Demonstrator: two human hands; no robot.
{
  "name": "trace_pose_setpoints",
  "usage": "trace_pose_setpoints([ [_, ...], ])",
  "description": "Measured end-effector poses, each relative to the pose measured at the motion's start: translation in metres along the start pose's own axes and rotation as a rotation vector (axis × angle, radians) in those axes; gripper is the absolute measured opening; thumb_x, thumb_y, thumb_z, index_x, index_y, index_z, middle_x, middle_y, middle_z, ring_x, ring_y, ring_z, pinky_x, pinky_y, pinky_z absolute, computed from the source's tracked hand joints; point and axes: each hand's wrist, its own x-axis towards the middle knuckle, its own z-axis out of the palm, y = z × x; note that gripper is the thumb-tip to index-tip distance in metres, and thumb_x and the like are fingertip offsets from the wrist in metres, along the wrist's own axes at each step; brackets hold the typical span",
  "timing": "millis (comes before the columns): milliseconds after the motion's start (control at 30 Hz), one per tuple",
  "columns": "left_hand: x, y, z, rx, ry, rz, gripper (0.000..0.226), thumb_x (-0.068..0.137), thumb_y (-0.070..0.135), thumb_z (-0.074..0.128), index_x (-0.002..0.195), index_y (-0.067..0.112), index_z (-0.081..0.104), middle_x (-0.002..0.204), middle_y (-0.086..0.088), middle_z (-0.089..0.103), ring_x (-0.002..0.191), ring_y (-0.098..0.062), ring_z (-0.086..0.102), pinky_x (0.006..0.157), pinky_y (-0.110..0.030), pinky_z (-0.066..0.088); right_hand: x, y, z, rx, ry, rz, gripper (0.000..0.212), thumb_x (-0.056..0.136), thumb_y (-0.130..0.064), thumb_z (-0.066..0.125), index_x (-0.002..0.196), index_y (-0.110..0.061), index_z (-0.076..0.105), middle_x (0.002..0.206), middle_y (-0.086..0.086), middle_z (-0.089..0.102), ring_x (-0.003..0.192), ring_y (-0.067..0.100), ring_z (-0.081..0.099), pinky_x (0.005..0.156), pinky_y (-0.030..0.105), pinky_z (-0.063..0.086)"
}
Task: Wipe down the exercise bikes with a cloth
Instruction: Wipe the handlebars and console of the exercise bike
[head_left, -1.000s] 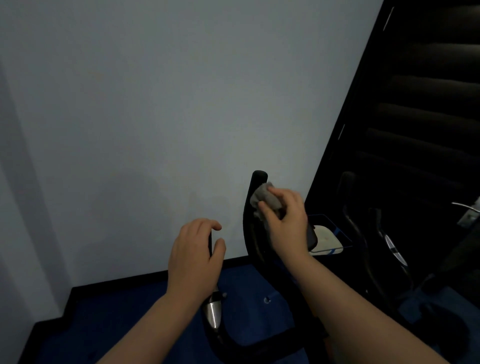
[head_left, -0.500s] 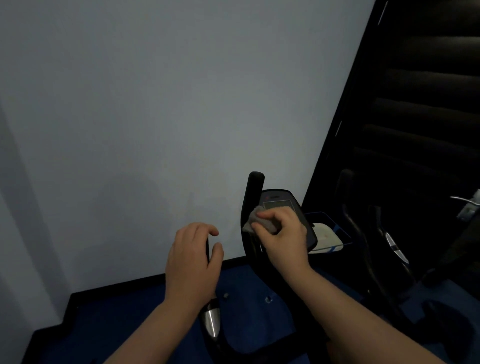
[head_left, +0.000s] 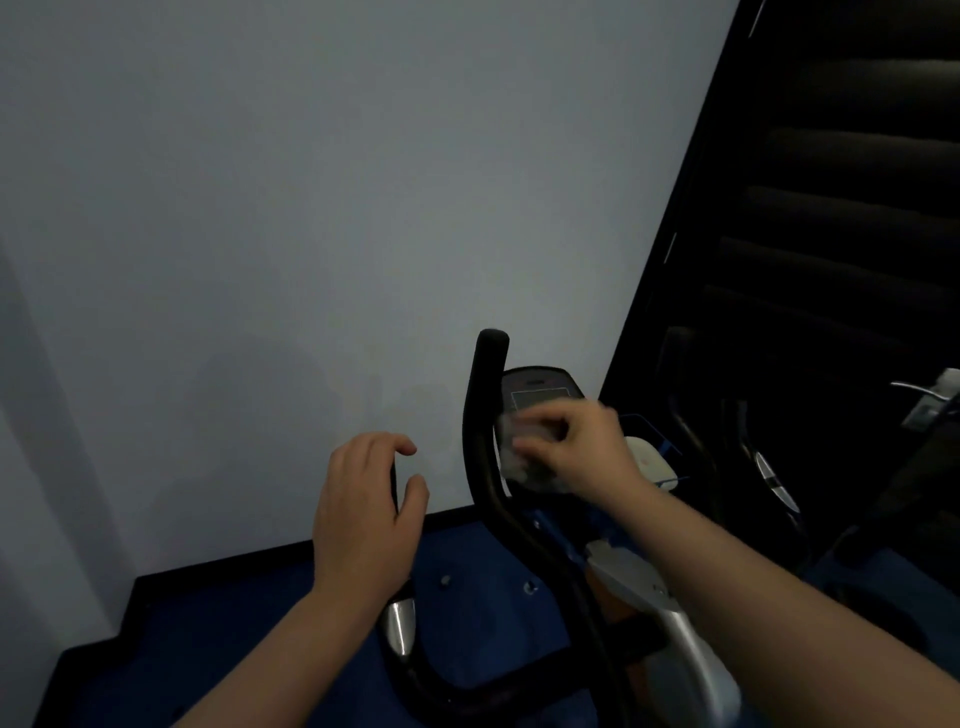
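A black exercise bike stands in front of me with two upright handlebar grips and a dark console (head_left: 540, 389) between them. My right hand (head_left: 582, 447) presses a grey cloth (head_left: 519, 452), blurred with motion, against the lower part of the console, just right of the right grip (head_left: 485, 415). My left hand (head_left: 363, 514) rests over the top of the left grip, fingers curled around it, thumb apart. That grip is mostly hidden; its chrome sleeve (head_left: 400, 626) shows below my wrist.
A pale wall (head_left: 311, 208) stands close behind the bike, with a black skirting and blue floor (head_left: 234, 623) below. A second bike's handlebars (head_left: 691, 431) stand at the right against a dark wall. A white object (head_left: 649, 460) lies behind the console.
My right hand has carried the cloth from the top of the right grip down and right onto the console. My left hand has stayed on the left grip.
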Motion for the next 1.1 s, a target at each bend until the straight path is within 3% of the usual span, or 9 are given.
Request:
trace_pose_setpoints([
  [133, -0.003, 0.002, 0.001, -0.002, 0.005, -0.014, 0.024, 0.087, 0.013, 0.059, 0.109, 0.02, 0.055, 0.108, 0.01, 0.048, 0.103, -0.007, 0.039, 0.083, -0.025, 0.034, -0.006, -0.017, 0.015, 0.039, 0.113, -0.072, 0.022, 0.074, -0.018, 0.079, 0.096, -0.018, 0.075, 0.09, -0.005, 0.071, 0.085, 0.004, 0.063, 0.077, 0.016, 0.049],
  [233, -0.003, 0.008, 0.0, -0.043, -0.014, -0.057, 0.029, 0.087, 0.012, 0.058, 0.116, 0.017, 0.055, 0.115, 0.006, 0.05, 0.111, -0.014, 0.043, 0.091, -0.027, 0.034, -0.034, 0.001, 0.017, -0.062, -0.007, -0.077, 0.026, 0.076, -0.02, 0.078, 0.102, -0.02, 0.075, 0.098, -0.002, 0.073, 0.091, 0.007, 0.064, 0.08, 0.019, 0.05],
  [333, -0.007, 0.021, 0.0, -0.101, 0.0, -0.135, 0.036, 0.089, 0.014, 0.056, 0.125, 0.013, 0.054, 0.135, -0.003, 0.048, 0.129, -0.022, 0.038, 0.109, -0.037, 0.03, -0.054, 0.02, -0.007, -0.135, -0.162, -0.068, 0.028, 0.08, -0.02, 0.075, 0.108, -0.019, 0.073, 0.105, -0.002, 0.073, 0.097, 0.007, 0.063, 0.082, 0.015, 0.045],
  [500, -0.049, 0.059, 0.012, -0.15, -0.03, -0.033, 0.036, 0.085, 0.021, 0.051, 0.12, 0.016, 0.057, 0.146, 0.001, 0.042, 0.142, -0.018, 0.027, 0.116, -0.039, 0.021, -0.087, 0.032, -0.035, -0.122, -0.225, -0.127, 0.028, 0.077, -0.009, 0.077, 0.105, -0.015, 0.074, 0.103, -0.003, 0.069, 0.097, 0.007, 0.062, 0.085, 0.012, 0.044],
  [700, -0.094, 0.083, 0.027, -0.248, -0.232, -0.063, 0.022, 0.088, 0.023, 0.055, 0.108, 0.024, 0.063, 0.13, 0.012, 0.054, 0.126, -0.006, 0.043, 0.108, -0.042, 0.036, -0.146, 0.058, -0.072, -0.397, -0.423, -0.205, 0.03, 0.081, -0.006, 0.069, 0.107, -0.02, 0.074, 0.11, -0.005, 0.067, 0.104, 0.014, 0.059, 0.089, 0.03, 0.049],
  [800, -0.108, 0.084, 0.028, -0.225, -0.266, -0.091, 0.019, 0.091, 0.021, 0.056, 0.107, 0.027, 0.064, 0.122, 0.015, 0.057, 0.119, -0.004, 0.048, 0.104, -0.039, 0.039, -0.148, 0.067, -0.087, -0.445, -0.376, -0.215, 0.028, 0.083, -0.011, 0.069, 0.108, -0.022, 0.074, 0.112, -0.005, 0.067, 0.104, 0.017, 0.058, 0.088, 0.033, 0.049],
  [933, -0.12, 0.084, 0.025, -0.143, -0.293, -0.187, 0.017, 0.091, 0.023, 0.056, 0.104, 0.03, 0.064, 0.11, 0.019, 0.059, 0.109, -0.005, 0.052, 0.093, -0.031, 0.043, -0.16, 0.06, -0.053, -0.414, -0.181, -0.091, 0.034, 0.083, -0.007, 0.064, 0.114, -0.021, 0.069, 0.117, -0.002, 0.064, 0.109, 0.019, 0.055, 0.094, 0.03, 0.044],
  [1033, -0.123, 0.084, 0.024, -0.071, -0.351, -0.23, 0.017, 0.092, 0.027, 0.054, 0.105, 0.032, 0.063, 0.106, 0.017, 0.06, 0.097, -0.003, 0.054, 0.088, -0.028, 0.043, -0.184, 0.063, -0.045, -0.285, -0.151, -0.089, 0.037, 0.08, -0.003, 0.064, 0.113, -0.02, 0.069, 0.116, -0.004, 0.064, 0.108, 0.016, 0.054, 0.092, 0.015, 0.038],
  [1100, -0.122, 0.084, 0.024, -0.043, -0.387, -0.283, 0.016, 0.093, 0.028, 0.053, 0.105, 0.031, 0.063, 0.103, 0.016, 0.061, 0.086, -0.001, 0.055, 0.083, -0.028, 0.045, -0.177, 0.071, -0.057, -0.274, -0.151, -0.076, 0.038, 0.077, -0.001, 0.066, 0.11, -0.02, 0.069, 0.114, -0.004, 0.064, 0.108, 0.015, 0.055, 0.09, 0.012, 0.035],
])
